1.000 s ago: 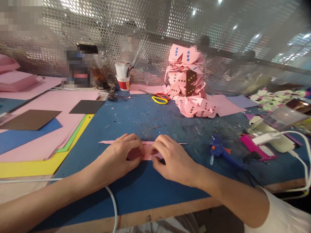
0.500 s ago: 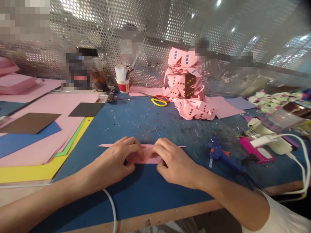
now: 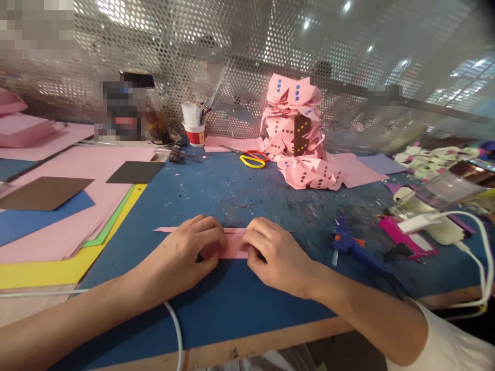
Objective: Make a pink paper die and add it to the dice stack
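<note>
A pink sheet of paper with a narrow folded strip along its far edge lies on the blue mat in front of me. My left hand grips its left part with curled fingers, thumb at the near edge. On the right part, my right hand holds the paper in the same way, fingers bent over it. A short stretch of pink shows between the two hands. Both fingertips' contact with the sheet is partly hidden. Thin pointed ends of the paper stick out past each hand.
Coloured sheets are stacked at left. Scissors, a paper cup and a folded pink paper model stand behind. At right are a blue glue gun, a pink device and white cables.
Both hands stay on the pink paper with almost the same grip. The left thumb has moved slightly to the right, and the whole view has shifted a little.
</note>
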A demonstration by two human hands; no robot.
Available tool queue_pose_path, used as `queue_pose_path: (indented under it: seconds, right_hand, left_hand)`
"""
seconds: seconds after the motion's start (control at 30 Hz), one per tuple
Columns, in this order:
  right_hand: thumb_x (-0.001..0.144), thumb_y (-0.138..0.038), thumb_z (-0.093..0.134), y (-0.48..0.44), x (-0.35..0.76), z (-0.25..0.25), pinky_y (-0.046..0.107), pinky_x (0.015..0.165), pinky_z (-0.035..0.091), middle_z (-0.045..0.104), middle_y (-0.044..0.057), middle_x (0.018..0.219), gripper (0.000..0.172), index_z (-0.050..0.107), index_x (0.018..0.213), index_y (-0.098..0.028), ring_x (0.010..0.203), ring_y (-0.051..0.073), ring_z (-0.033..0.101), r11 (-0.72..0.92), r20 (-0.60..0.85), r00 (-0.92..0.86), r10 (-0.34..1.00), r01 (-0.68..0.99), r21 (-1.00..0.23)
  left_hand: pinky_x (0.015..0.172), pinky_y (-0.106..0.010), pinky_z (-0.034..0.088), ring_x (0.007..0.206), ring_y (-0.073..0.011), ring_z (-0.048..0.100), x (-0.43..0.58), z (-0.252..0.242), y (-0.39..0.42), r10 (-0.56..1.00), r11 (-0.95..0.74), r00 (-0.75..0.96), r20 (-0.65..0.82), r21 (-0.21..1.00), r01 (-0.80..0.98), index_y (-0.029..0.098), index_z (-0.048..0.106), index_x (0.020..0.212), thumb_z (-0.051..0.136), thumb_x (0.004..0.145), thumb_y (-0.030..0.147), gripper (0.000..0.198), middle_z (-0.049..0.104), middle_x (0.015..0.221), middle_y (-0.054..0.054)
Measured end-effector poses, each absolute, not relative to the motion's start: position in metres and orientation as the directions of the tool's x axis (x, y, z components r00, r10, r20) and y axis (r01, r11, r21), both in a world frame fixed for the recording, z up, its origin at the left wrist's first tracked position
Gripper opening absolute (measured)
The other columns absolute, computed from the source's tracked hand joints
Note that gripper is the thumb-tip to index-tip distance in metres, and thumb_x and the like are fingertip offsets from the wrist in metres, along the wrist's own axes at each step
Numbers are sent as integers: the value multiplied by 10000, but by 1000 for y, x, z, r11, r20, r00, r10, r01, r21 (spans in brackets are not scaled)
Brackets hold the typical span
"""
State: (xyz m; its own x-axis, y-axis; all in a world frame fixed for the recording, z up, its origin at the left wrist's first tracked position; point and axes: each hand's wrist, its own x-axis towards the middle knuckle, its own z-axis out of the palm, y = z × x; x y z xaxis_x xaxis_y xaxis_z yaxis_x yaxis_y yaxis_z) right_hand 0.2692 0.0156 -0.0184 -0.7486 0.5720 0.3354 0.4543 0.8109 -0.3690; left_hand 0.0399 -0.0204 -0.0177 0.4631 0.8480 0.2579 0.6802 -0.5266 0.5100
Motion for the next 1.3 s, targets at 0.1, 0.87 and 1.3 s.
queue_pose_path:
  seconds: [0.1, 0.87, 1.3]
  right_hand:
    - [893, -65, 521, 19, 271, -19, 367, 917, 446, 603, 55, 998, 184, 610, 992, -193, 993, 205, 546, 800, 390, -699, 599, 498, -336]
    - [954, -177, 590, 38, 275, -23, 361, 895, 457, 640, 47, 991, 84, 661, 979, -213, 992, 201, 581, 753, 379, -653, 656, 598, -274]
    - [961, -200, 587, 38, 277, -24, 359, 884, 441, 631, 51, 998, 66, 652, 962, -203, 992, 197, 570, 748, 380, -650, 658, 622, -231]
  left_hand:
    - [804, -336, 420, 872, -193, 545, 39, -20, -19, 834, -549, 486, 262, 485, 681, 199, 614, 838, 504, 816, 29, 204, 618, 921, -27]
    - [885, -282, 486, 1009, -171, 616, 37, -22, -22, 854, -520, 423, 302, 511, 684, 234, 656, 957, 515, 925, 171, 157, 635, 1102, -27]
    - [902, -316, 495, 1004, -193, 625, 37, -24, -19, 856, -518, 422, 300, 512, 686, 220, 658, 961, 505, 924, 181, 162, 645, 1086, -55]
